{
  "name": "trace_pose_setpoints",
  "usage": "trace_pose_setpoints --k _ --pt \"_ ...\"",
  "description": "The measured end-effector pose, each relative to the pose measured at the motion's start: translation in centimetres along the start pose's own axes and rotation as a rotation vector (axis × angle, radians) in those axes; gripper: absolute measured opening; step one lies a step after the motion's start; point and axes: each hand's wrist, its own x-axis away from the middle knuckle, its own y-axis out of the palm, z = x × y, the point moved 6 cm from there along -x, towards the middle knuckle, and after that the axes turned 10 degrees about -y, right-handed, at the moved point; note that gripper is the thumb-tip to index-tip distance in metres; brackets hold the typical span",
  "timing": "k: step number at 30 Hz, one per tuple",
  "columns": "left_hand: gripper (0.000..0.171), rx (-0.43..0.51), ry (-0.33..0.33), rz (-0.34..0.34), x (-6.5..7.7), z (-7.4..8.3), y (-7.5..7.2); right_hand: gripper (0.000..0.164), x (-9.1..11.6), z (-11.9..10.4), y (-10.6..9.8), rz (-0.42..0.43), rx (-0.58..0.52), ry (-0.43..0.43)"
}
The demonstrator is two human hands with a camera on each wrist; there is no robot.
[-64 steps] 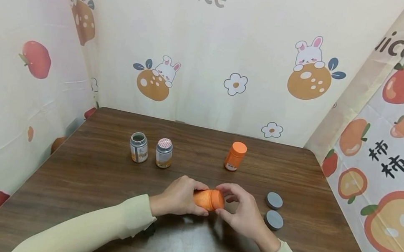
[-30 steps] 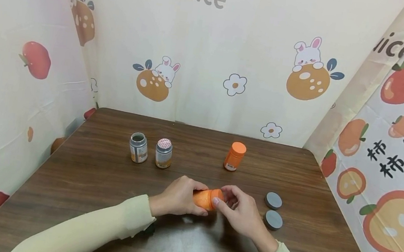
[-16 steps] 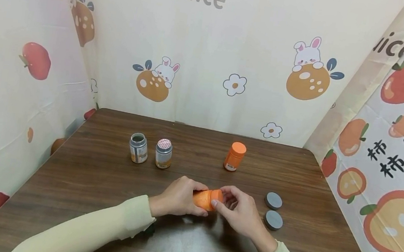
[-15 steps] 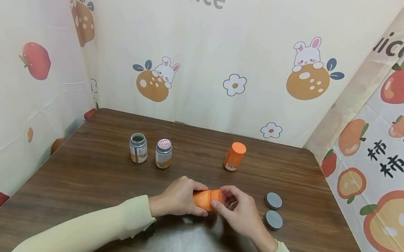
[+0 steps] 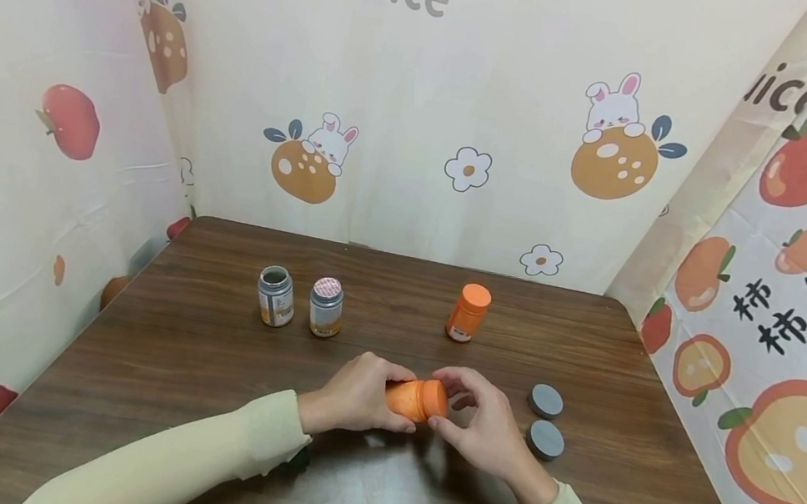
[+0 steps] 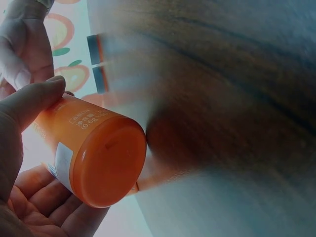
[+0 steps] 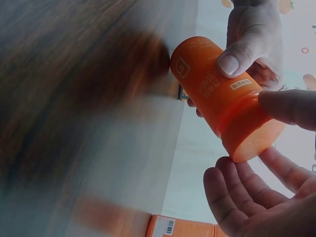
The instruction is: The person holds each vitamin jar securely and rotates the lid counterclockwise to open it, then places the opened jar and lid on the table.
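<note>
An orange plastic bottle [image 5: 403, 400] lies tilted on its side just over the table, its cap toward the right. My left hand [image 5: 356, 394] grips the bottle's body, thumb on the near side. At the other end, my right hand [image 5: 486, 426] has thumb and fingertips around the rim of the orange cap [image 5: 435, 399]. The right wrist view shows the cap [image 7: 252, 131] on the bottle's neck, between thumb and fingers. In the left wrist view the bottle's round base [image 6: 111, 163] faces the camera, with a white label on its side.
Another orange bottle [image 5: 467, 314], capped, stands behind my hands. Two grey jars without lids stand back left: one jar [image 5: 276, 297] is open-mouthed, the other jar [image 5: 326, 308] has a patterned seal. Two grey lids [image 5: 546, 402] lie right of my right hand on the wooden table [image 5: 208, 363].
The right thumb has slid from over the cap to its lower edge, and the right fingers have spread a little, showing more of the cap. My left hand and the bottle have barely moved.
</note>
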Motion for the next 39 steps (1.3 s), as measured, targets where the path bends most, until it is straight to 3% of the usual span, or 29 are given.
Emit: trace_pose_setpoints --k 7,17,22,31,39 --pt "0.049 0.001 0.006 0.008 0.0 0.1 -0.1 0.063 -0.2 -0.4 0.1 0.001 -0.006 -0.091" --pt "0.051 0.002 0.003 0.005 0.0 0.1 -0.1 0.065 -0.1 -0.5 -0.1 0.012 0.002 -0.08" --pt "0.051 0.008 0.0 0.01 0.1 0.0 -0.1 0.052 -0.1 -0.1 -0.2 0.037 0.004 0.006" --pt "0.051 0.032 -0.005 -0.004 0.1 0.0 -0.1 0.037 0.0 0.7 -0.3 0.057 0.009 0.239" --pt "0.05 0.037 0.001 -0.006 0.1 0.0 -0.1 0.032 0.0 0.9 -0.1 0.034 0.028 0.305"
